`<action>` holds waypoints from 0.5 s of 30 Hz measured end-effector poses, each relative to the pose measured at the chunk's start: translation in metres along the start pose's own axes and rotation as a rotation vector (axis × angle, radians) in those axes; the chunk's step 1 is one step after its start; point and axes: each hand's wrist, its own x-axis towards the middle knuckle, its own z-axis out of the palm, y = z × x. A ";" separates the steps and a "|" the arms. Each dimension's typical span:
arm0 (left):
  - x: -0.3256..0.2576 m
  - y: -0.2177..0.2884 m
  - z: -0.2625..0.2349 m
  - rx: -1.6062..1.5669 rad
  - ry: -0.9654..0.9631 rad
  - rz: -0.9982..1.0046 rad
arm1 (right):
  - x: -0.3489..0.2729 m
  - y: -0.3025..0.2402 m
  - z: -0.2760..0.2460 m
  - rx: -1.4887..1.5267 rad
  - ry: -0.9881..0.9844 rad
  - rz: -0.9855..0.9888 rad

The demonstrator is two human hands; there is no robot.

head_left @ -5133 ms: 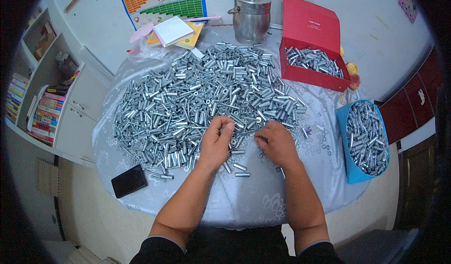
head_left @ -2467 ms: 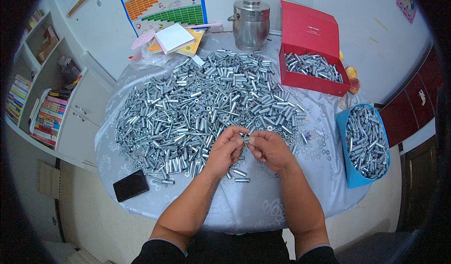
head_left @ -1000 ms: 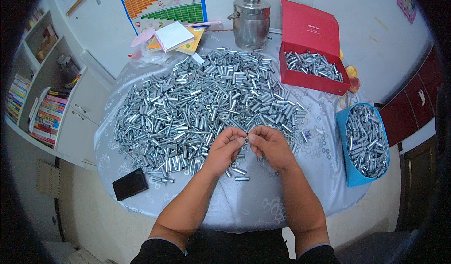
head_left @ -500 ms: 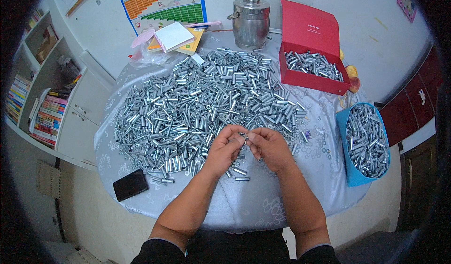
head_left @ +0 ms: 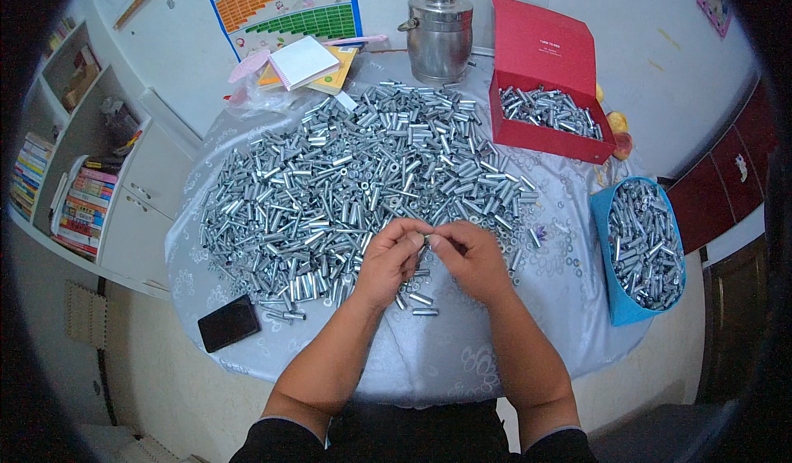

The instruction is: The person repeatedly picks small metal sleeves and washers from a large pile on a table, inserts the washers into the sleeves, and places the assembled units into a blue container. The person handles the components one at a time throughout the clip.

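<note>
Fingertip to fingertip, my left hand (head_left: 386, 263) and my right hand (head_left: 474, 263) meet over the near edge of a heap of metal pieces (head_left: 330, 191). Both are closed in a pinch around a small metal part (head_left: 426, 239), mostly covered by the fingers, so its exact kind does not show. The heap mixes shiny silver sleeves, thin rods or bolts, nuts and washers. Just below my hands a few loose metal sleeves (head_left: 425, 312) lie on the cloth.
A red box (head_left: 551, 141) with its lid up and a blue fabric bin (head_left: 617, 273) on the right hold more metal pieces. A black phone (head_left: 228, 324) lies front left. A steel pot (head_left: 441, 47) and notebooks (head_left: 304, 63) stand at the back of the cloth-covered table (head_left: 437, 364).
My right hand has turned slightly inward, and its fingers have closed nearer the left fingertips, covering more of the small part. The heap and containers look unchanged.
</note>
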 end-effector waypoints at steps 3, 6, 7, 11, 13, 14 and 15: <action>0.000 0.000 0.001 -0.004 0.029 -0.010 | -0.001 -0.005 -0.001 -0.169 -0.010 -0.081; 0.000 0.001 0.000 -0.055 0.041 -0.028 | 0.003 -0.004 -0.010 -0.176 0.086 0.003; 0.000 0.002 -0.002 -0.078 0.041 -0.034 | 0.005 -0.002 -0.017 -0.167 0.135 0.046; 0.001 0.002 -0.002 -0.085 0.066 0.010 | 0.006 -0.004 -0.052 -0.387 0.013 0.021; 0.001 0.003 -0.002 -0.097 0.060 0.005 | 0.005 -0.001 -0.056 -0.552 -0.135 -0.008; 0.001 0.003 -0.002 -0.102 0.057 0.003 | 0.006 0.000 -0.057 -0.633 -0.210 -0.023; 0.001 0.004 -0.002 -0.106 0.059 0.001 | 0.006 0.003 -0.054 -0.665 -0.215 -0.061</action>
